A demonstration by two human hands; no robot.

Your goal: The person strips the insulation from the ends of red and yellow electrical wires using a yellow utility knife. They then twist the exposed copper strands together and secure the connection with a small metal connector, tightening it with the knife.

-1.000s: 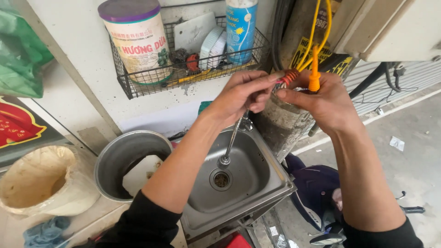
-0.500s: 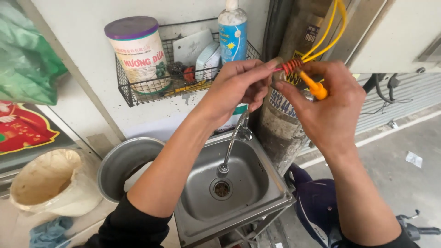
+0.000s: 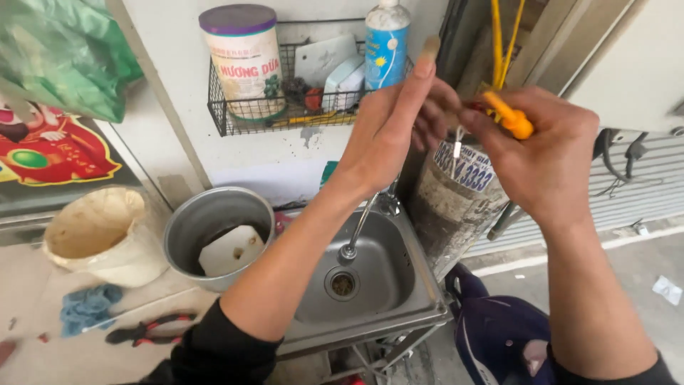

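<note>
A small stainless steel sink (image 3: 399, 285) sits at centre, its curved faucet (image 3: 360, 228) rising toward twelve o'clock. At nine o'clock from it stand a steel pot (image 3: 214, 221) and, farther out, a stained cream bucket (image 3: 100, 235). Above, a wire wall basket (image 3: 242, 114) carries a large purple-lidded canister (image 3: 246, 60) and a blue bottle (image 3: 387, 43). Both hands are raised over the sink. The right hand (image 3: 548, 160) is closed around an orange-handled screwdriver (image 3: 509, 117). At its nine o'clock, the left hand (image 3: 392, 135) has its forefinger straight up and its other fingers curled toward yellow wires (image 3: 499, 43). Red-handled pliers (image 3: 146, 329) lie on the table (image 3: 43, 342) at seven o'clock.
</note>
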